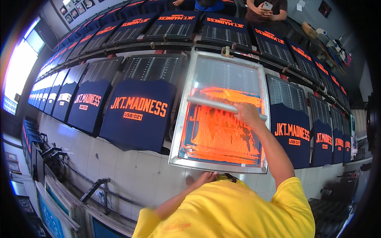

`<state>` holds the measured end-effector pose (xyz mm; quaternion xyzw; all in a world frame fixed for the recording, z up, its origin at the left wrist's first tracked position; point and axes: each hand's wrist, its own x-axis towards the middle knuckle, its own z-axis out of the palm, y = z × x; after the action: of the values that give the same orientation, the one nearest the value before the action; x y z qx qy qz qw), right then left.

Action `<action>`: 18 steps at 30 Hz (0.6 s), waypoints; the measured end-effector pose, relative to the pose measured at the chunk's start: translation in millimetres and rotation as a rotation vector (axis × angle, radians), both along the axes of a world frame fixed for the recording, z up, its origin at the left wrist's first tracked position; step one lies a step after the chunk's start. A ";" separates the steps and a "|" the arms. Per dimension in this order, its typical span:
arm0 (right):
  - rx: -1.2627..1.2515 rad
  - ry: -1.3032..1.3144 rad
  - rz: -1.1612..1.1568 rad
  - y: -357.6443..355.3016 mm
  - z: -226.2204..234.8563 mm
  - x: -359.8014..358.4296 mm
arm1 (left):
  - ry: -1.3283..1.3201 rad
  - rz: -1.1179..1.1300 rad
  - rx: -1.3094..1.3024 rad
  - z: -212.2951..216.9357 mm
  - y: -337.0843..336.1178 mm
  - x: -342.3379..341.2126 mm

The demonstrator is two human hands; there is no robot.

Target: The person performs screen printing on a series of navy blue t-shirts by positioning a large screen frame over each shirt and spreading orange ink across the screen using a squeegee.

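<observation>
A metal-framed printing screen [179, 139] lies over one printing board in front of me, its mesh smeared with bright orange ink [222, 139]. My right hand [248, 114] is closed round the long pale handle of a squeegee [212, 104], which lies slantwise across the inked part. Low against my yellow shirt, my left hand [205, 178] is beside the near edge of the screen frame. Its fingers look bent together; whether anything is in them is hidden. Dark lettering shows through the orange ink on the mesh.
Navy shirts with orange lettering [137, 115] lie on boards to the left, and more [293, 133] to the right. Another row of printed shirts [226, 22] runs behind. A person holding a phone [266, 6] stands at the back. Framed screens [59, 210] lean at the lower left.
</observation>
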<state>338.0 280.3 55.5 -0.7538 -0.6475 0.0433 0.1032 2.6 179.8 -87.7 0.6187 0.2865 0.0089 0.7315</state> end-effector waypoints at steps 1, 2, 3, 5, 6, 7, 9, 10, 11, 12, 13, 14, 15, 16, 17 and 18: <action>0.030 -0.006 0.034 -8.5 -3.3 -5.6 | -0.017 0.012 -0.012 1.0 -0.5 0.3; 0.060 -0.013 0.067 -18.1 -6.3 -12.1 | -0.018 0.028 -0.027 2.1 -1.4 0.3; 0.001 -0.021 0.051 -29.5 -6.9 -20.3 | -0.017 0.037 -0.040 11.6 -0.2 1.2; -0.113 -0.039 0.033 -49.0 -3.6 -41.0 | -0.030 0.056 -0.067 13.7 1.5 1.5; -0.093 -0.026 0.041 -64.8 -2.8 -51.1 | -0.043 0.055 -0.084 7.3 0.6 1.3; -0.071 -0.015 0.050 -79.6 -3.8 -61.5 | -0.058 0.056 -0.101 -1.1 0.5 1.0; -0.006 -0.020 0.088 -109.9 -12.5 -82.8 | -0.049 0.069 -0.064 -22.1 -1.2 -0.6; 0.022 -0.027 0.100 -123.3 -14.3 -89.0 | -0.048 0.068 -0.049 -22.7 -2.8 2.6; 0.038 -0.010 0.098 -131.9 -14.3 -94.3 | -0.037 0.070 -0.035 -23.0 -3.8 2.8; 0.053 0.005 0.087 -141.2 -12.6 -99.2 | -0.026 0.062 -0.022 -9.4 -0.4 3.9; 0.075 0.028 0.080 -147.1 -12.4 -103.1 | -0.009 0.059 -0.003 1.7 5.3 3.4; 0.067 0.027 0.034 -150.0 -11.9 -98.8 | 0.008 0.040 -0.072 6.5 10.5 6.2; 0.058 0.035 -0.009 -151.1 -11.6 -92.5 | 0.034 0.023 -0.142 11.2 13.8 5.6; 0.046 0.040 -0.049 -151.0 -10.4 -85.6 | 0.057 0.010 -0.214 16.0 15.9 6.1; 0.018 0.058 -0.056 -150.9 -7.1 -79.4 | 0.076 0.039 -0.327 21.1 16.8 6.9; -0.006 0.077 -0.058 -149.0 -2.2 -72.1 | 0.094 0.072 -0.436 27.6 18.4 8.4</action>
<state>265.9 131.3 53.3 -0.7703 -0.6208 0.0711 0.1270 10.9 198.2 -60.2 0.4349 0.3375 -0.0561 0.8330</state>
